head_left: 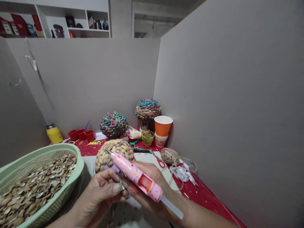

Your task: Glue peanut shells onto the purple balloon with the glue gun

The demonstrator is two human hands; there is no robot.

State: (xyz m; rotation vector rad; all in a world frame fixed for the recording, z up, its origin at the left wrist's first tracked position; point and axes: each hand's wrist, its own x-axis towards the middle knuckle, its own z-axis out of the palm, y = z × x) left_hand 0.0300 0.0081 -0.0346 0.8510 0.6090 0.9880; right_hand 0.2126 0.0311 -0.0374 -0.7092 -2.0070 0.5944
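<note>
My right hand [152, 172] is wrapped round a pink hot glue gun [128, 167], its metal nozzle pointing up and left and a clear glue stick [172, 207] sticking out of its back end. My left hand [104, 190] is closed in a pinch, with the pale edge of a small nut shell [122, 186] showing by the thumb. Just beyond both hands is a dome [116, 148] covered in beige shells, with a purple uncovered patch on its near side. The nozzle overlaps the dome in view; whether they touch, I cannot tell.
At left stands a green basket [79, 161] full of nut shells [40, 186]. Behind are two coloured shell domes [114, 124], red cups [81, 134], a yellow bottle [54, 134], an orange paper cup [163, 126], scissors [160, 161] and twine [170, 156]. Grey partitions [225, 95] enclose the table.
</note>
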